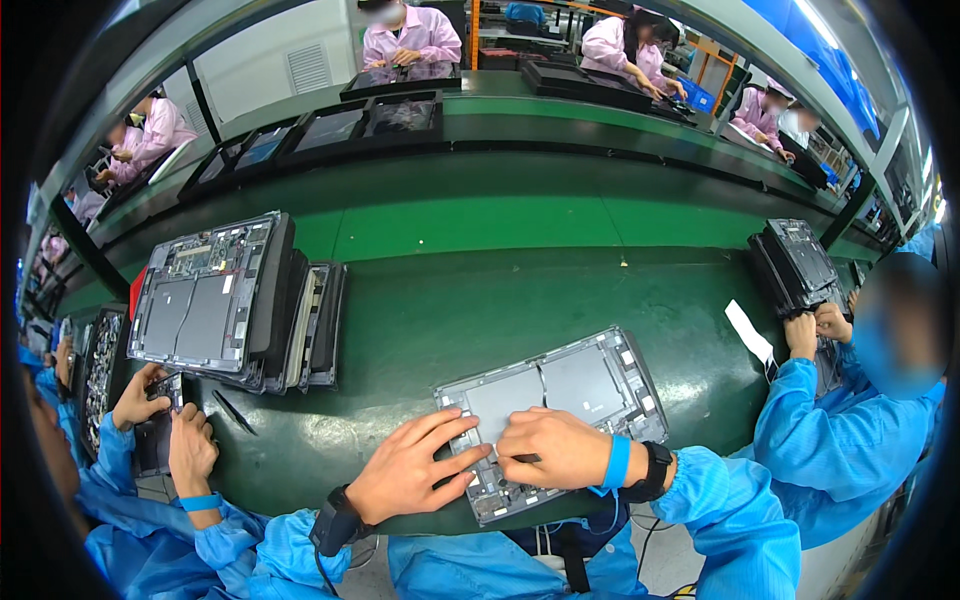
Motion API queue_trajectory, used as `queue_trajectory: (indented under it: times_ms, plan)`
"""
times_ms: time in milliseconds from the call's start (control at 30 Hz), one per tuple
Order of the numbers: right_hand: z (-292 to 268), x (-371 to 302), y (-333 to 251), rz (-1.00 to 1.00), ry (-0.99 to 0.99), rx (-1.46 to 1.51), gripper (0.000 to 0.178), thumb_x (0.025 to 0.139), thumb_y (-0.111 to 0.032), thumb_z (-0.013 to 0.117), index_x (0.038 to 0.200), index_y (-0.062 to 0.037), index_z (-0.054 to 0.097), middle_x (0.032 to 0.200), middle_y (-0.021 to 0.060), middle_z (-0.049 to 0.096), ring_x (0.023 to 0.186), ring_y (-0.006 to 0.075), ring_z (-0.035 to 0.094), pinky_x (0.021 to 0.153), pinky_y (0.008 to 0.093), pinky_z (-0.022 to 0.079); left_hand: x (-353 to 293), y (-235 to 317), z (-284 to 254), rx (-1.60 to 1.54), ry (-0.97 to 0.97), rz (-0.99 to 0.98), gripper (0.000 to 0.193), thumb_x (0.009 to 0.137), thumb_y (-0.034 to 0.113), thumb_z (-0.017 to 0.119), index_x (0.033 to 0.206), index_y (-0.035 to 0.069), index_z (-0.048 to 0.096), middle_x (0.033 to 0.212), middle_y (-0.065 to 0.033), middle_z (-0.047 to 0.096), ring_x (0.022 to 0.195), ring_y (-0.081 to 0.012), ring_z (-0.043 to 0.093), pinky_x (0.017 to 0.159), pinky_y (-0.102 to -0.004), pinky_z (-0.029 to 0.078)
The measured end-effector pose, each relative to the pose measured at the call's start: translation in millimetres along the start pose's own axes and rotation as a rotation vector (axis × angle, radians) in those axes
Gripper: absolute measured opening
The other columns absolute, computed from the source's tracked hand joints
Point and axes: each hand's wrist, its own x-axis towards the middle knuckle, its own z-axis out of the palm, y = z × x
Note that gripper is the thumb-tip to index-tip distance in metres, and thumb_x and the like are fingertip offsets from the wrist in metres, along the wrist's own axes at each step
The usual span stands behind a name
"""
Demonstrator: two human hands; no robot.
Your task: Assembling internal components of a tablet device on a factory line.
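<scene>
An opened tablet-like device (pixel 585 380) lies slightly askew on the bench in front of me, its grey battery cells and circuit boards exposed. My left hand (pixel 420 465) rests on its near left corner with fingers spread, touching the frame. Curled over the device's near part, my right hand (pixel 555 450) grips a thin black tool (pixel 527 458) whose kind I cannot make out. The tool's tip and the parts under my right fingers are hidden by the hand. Each of my wrists bears a black band, and the right one also a blue strap.
Stacked opened devices (pixel 195 300) stand at the left, with black tweezers (pixel 233 412) nearby. Another stack (pixel 795 265) and a white strip (pixel 748 332) lie at the right. Blue-sleeved co-workers work close on both sides. Beyond the green bench runs a line with black trays (pixel 330 128).
</scene>
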Motion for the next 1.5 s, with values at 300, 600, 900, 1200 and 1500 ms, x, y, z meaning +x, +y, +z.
queue_trajectory:
  times_ms: [300,600,900,1200,1500]
  plan:
    - [14,-6,-1,0.113,0.174,0.034,0.014,0.082,-0.016,0.066,0.074,-0.0050,0.062,0.066,0.0101,0.059,0.066,0.0315,0.061,0.063,0.0415,0.050,0,-1,6,0.055,0.051,0.014,0.033,0.078,0.019,0.067,0.110,0.020,0.075,0.124,-0.0072,0.062,0.120,-0.0297,0.057,0.095,-0.0424,0.053]
    - [18,-6,-6,0.046,0.204,-0.115,0.015,0.079,-0.014,0.069,0.073,-0.0047,0.059,0.067,0.0100,0.057,0.065,0.0307,0.060,0.060,0.0408,0.048,0,-1,8,0.031,0.064,-0.002,0.033,0.078,0.019,0.067,0.110,0.021,0.075,0.122,-0.0076,0.063,0.120,-0.0298,0.056,0.095,-0.0426,0.052]
    - [18,-11,-18,0.031,0.175,-0.262,0.018,0.077,-0.018,0.071,0.069,-0.0079,0.058,0.063,0.0049,0.054,0.066,0.0233,0.058,0.062,0.0360,0.046,0,-1,9,0.069,0.081,0.020,0.034,0.079,0.020,0.069,0.113,0.022,0.074,0.123,-0.0054,0.061,0.120,-0.0266,0.056,0.094,-0.0409,0.053]
    - [17,-15,-16,0.016,0.173,-0.215,0.017,0.076,-0.016,0.071,0.069,-0.0086,0.057,0.064,0.0038,0.055,0.069,0.0220,0.057,0.061,0.0351,0.045,0,5,8,0.071,0.075,0.010,0.037,0.077,0.016,0.069,0.113,0.019,0.074,0.121,-0.0077,0.063,0.115,-0.0299,0.059,0.093,-0.0428,0.053]
    - [-5,-37,-10,0.052,0.217,-0.088,0.012,0.078,-0.012,0.067,0.070,-0.0094,0.058,0.068,0.0032,0.056,0.070,0.0233,0.053,0.065,0.0354,0.040,-6,20,14,0.027,0.069,0.002,0.036,0.079,0.021,0.072,0.115,0.019,0.072,0.123,-0.0096,0.062,0.117,-0.0318,0.059,0.096,-0.0444,0.052]
